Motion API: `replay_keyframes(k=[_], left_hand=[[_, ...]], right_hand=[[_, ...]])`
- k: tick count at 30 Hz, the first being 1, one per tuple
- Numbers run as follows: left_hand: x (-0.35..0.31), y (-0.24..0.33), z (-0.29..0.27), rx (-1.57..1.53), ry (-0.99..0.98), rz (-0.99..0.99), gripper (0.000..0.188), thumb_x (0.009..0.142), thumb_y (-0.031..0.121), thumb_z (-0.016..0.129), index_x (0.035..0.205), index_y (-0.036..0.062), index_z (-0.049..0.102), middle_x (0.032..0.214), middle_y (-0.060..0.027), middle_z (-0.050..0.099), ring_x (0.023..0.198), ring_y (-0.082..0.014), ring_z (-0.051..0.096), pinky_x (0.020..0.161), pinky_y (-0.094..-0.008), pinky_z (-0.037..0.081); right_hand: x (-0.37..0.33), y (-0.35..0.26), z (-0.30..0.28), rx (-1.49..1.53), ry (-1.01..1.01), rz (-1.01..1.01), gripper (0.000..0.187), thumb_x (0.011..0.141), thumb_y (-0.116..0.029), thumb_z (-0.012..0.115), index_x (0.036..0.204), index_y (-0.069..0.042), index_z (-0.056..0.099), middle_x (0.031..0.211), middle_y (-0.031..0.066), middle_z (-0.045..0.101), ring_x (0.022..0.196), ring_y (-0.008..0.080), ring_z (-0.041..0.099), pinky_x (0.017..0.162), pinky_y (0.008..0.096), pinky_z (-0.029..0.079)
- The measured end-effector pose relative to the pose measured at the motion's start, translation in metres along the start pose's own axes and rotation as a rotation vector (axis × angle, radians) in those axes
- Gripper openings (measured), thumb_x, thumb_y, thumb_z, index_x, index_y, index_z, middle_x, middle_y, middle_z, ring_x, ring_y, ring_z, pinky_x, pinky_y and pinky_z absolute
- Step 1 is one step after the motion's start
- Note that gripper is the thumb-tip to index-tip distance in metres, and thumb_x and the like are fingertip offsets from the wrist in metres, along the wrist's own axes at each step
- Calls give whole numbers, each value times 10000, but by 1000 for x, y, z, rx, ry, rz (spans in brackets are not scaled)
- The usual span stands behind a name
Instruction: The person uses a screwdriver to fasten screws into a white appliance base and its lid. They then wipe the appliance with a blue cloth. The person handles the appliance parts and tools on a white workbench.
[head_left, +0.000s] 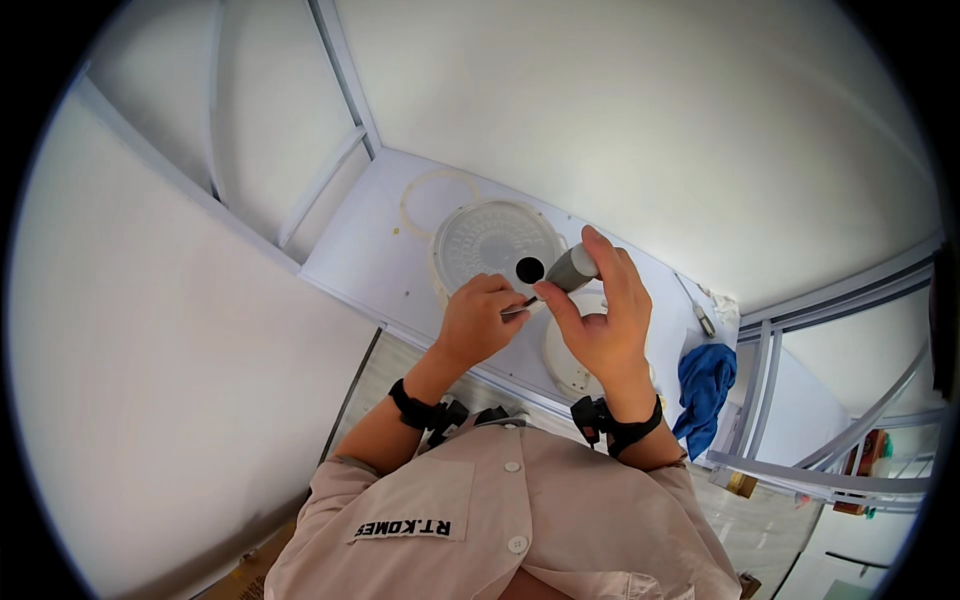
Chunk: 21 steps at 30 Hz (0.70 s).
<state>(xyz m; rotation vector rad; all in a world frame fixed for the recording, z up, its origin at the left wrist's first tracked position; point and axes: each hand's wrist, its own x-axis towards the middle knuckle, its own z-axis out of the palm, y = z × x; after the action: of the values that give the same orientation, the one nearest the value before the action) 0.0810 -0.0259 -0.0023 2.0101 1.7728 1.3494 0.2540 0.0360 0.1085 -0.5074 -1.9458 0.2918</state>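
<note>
My right hand [612, 322] is closed round a grey cylindrical tool [572, 270], thumb along its near side, blunt end up to the right. The tool's narrow end points down left, toward my left hand [482, 318]. There the left fingers are pinched by a thin dark piece [531, 301]; what exactly they grip is hidden. Both hands are over the near edge of a round white housing [490, 225] with a ribbed, greyish face. A black round spot [530, 270] shows on it, close to the tool. Partly behind my right hand lies a second round white part [566, 365].
A thin pale ring [408, 205] lies at the table's back left. On the right are a screwdriver [704, 318], crumpled white tissue [725, 303] and a blue cloth [707, 385] hanging over the edge. White walls [620, 120] and metal frame posts [345, 75] enclose the white table [350, 240].
</note>
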Motion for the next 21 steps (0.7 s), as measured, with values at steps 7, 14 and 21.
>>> replay_keyframes(k=[7,14,21], left_hand=[[1,2,-1,8,-17,-23,143,754,92,867,881,73,804,846,-37,695,834,-277,662,724,-401,554],[3,4,-1,14,-23,-41,138,753,97,870,871,76,801,835,-34,694,818,-272,665,707,-400,554],[4,1,2,53,-12,-37,90,770,130,870,814,101,797,807,-23,683,794,-261,662,671,-401,544]], right_hand=[[-6,5,-3,94,-89,30,802,810,-18,877,1520,-30,504,1089,181,754,852,288,751,785,358,596],[-6,10,-5,116,-95,-21,781,789,-43,896,1489,-72,551,1052,168,725,858,288,727,759,369,588],[6,-3,-5,88,44,-28,727,683,-141,984,1353,-116,704,970,61,635,791,226,643,660,337,537]])
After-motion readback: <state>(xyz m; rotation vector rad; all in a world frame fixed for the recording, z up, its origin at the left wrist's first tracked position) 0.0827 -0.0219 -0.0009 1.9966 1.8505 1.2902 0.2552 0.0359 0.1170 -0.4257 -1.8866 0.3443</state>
